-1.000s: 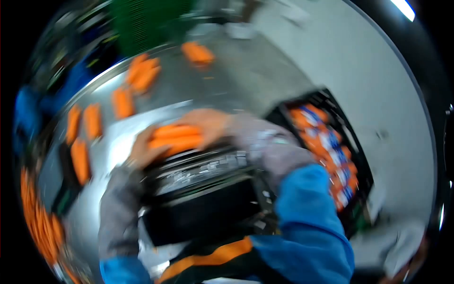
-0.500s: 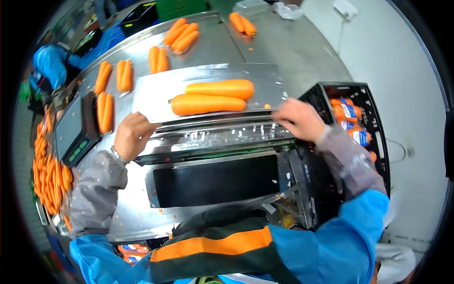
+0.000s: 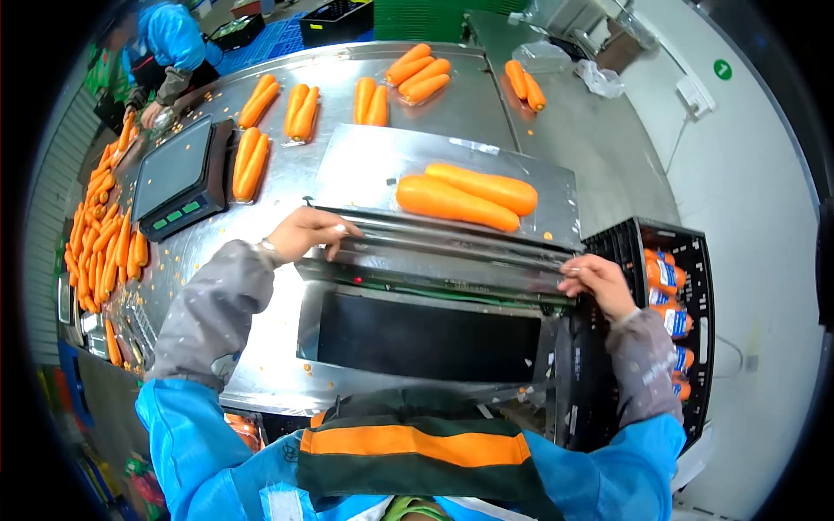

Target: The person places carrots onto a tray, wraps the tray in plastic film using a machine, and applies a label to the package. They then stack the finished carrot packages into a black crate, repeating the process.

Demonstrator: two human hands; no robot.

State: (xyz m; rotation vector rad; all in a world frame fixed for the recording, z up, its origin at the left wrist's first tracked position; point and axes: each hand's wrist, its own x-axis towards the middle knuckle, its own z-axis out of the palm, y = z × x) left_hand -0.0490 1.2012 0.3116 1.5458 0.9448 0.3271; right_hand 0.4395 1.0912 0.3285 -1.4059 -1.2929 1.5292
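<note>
Clear plastic film [image 3: 452, 260] stretches across the front of a metal wrapping machine. My left hand [image 3: 311, 233] pinches it near the left end, fingers bent over the machine's edge. At the right end, my right hand [image 3: 601, 281] has thumb and fingers closed on the film. Just beyond, two large carrots [image 3: 469, 195] lie side by side on the raised metal plate [image 3: 356, 178]. Neither hand touches them. Closer to my body is the machine's dark flat panel [image 3: 426, 337].
Carrot packs [image 3: 300, 113] lie on the steel table. A scale [image 3: 178, 174] stands left, beside a carrot pile [image 3: 100, 247]. At right, a black crate [image 3: 705, 295] holds labelled carrot packs. Another person [image 3: 169, 43] works at the far left. White crumpled plastic [image 3: 599, 80] lies at the back.
The camera view has shifted and turned, so the table appears farther right. My right hand has come nearer to me relative to the plate. The film now shows stretched between my hands.
</note>
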